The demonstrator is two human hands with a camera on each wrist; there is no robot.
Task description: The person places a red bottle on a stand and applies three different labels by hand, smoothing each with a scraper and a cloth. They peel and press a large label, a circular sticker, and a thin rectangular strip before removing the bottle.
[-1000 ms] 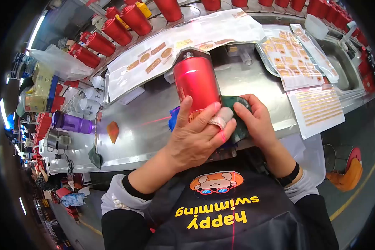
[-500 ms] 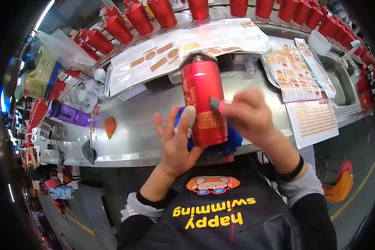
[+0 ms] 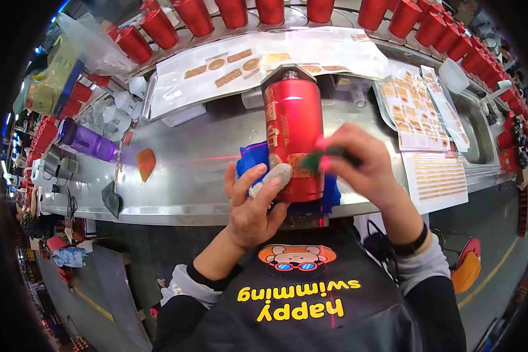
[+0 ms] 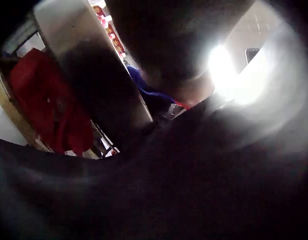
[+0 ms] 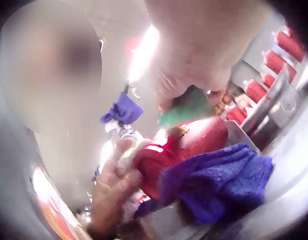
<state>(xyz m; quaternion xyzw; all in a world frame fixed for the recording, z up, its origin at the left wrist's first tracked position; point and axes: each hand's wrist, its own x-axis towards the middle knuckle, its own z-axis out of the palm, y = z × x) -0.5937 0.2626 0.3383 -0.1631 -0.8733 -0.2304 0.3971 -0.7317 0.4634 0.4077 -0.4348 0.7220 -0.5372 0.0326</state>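
Brushed stainless steel tabletop [image 3: 205, 146], long and curved, dull grey with soft reflections. Red metal bottle [image 3: 293, 132] lying on its side near the front edge, cylindrical, glossy, silver neck pointing away, gold decals on its body. Resting on a crumpled blue cloth [image 3: 251, 158], fuzzy, spread under the bottle's near end. Left hand [image 3: 253, 205] at the bottle's left side, fingers [image 3: 246, 178] fairly straight and spread, one wrapped in pale tape and pressing against the red wall. Right hand [image 3: 358, 164] at the bottle's right side, fingers curled round a dark green pad [image 3: 315, 159], soft-looking, touching the bottle beside a gold decal. Motion-blurred, so exact finger positions hard to tell. Row of matching red bottles [image 3: 234, 12] upright along the far edge. Clear plastic sheets of gold decals [image 3: 246, 61] lying flat behind the bottle; more decal sheets [image 3: 413, 105] to the right, beside a steel sink [image 3: 481, 129]. Translucent purple bottle [image 3: 87, 139] lying well to the left, with a small orange pad [image 3: 145, 163] near it.
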